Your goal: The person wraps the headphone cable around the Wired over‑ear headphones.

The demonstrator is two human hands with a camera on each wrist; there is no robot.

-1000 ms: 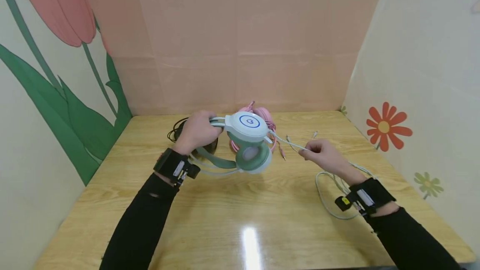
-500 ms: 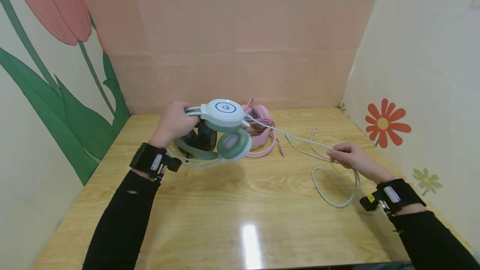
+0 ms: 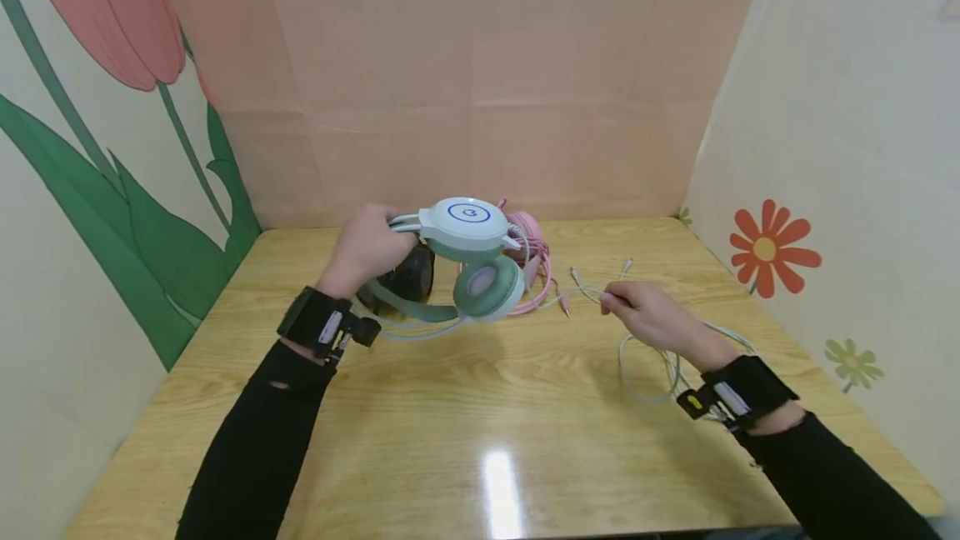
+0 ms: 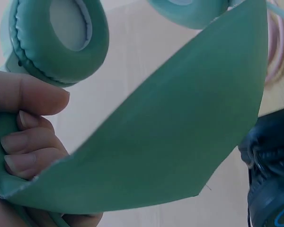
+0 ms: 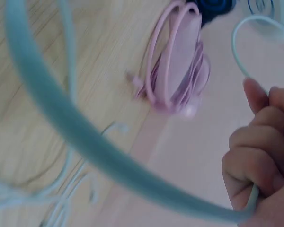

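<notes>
White-and-green headphones (image 3: 465,222) are held above the table by my left hand (image 3: 371,250), which grips the headband with curled fingers. Both ear cups hang to the right of that hand. In the left wrist view the wide green headband pad (image 4: 170,127) crosses below one padded ear cushion (image 4: 85,52). My right hand (image 3: 651,317) pinches the headphones' thin pale cable between thumb and forefinger, its other fingers curled over it. In the right wrist view the cable (image 5: 128,177) bows out large and blurred from under the fist. Between the hands it sags slack.
Pink headphones (image 3: 540,294) with a bundled pink cable lie behind the held pair. Black headphones (image 3: 414,273) sit beside them, partly hidden by my left hand. Pale cable loops (image 3: 637,397) and plug ends rest on the wooden table (image 3: 420,440). Walls stand behind and on both sides.
Both hands first spread apart, drawing the cable straight. Since then my right hand has come back left and the left hand has shifted slightly right, leaving the cable slack.
</notes>
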